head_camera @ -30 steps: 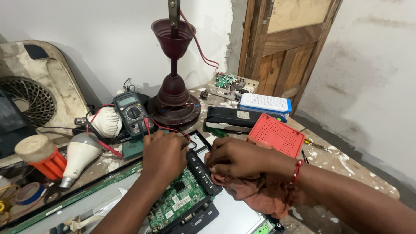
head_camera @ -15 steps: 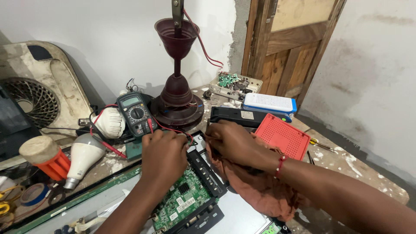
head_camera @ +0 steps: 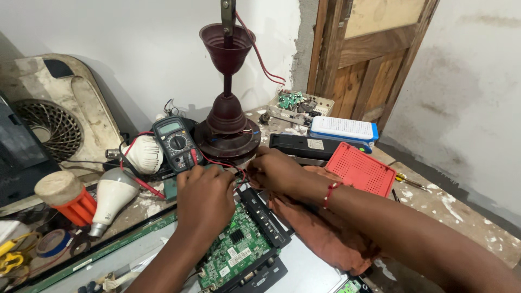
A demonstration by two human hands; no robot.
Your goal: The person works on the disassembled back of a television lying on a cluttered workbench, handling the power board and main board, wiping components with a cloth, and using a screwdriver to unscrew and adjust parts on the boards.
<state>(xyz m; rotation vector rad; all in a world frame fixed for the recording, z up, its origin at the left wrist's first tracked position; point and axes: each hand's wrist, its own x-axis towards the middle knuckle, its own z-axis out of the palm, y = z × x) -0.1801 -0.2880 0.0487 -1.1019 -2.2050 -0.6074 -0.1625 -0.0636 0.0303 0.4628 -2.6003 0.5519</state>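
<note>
A green circuit board (head_camera: 237,250) lies in a black frame on a flat panel in front of me. My left hand (head_camera: 204,196) rests at its far edge with fingers curled; what they hold is hidden. My right hand (head_camera: 277,170) sits just to the right, fingertips pinched at the red and black meter leads (head_camera: 239,172) between the two hands. The leads run back to a dark multimeter (head_camera: 176,142) propped just beyond my left hand. A red thread band circles my right wrist.
A maroon lamp stand (head_camera: 227,125) rises behind the hands. Two white bulbs (head_camera: 112,196) and an orange-capped can (head_camera: 68,199) lie left, with a fan housing (head_camera: 49,127) behind. A red perforated lid (head_camera: 361,169), a white-and-blue box (head_camera: 343,130), a brown cloth (head_camera: 320,233) and a wooden door stand right.
My right hand has moved up and left from the board's side toward the lamp base and the leads. My left hand has stayed at the board's far edge.
</note>
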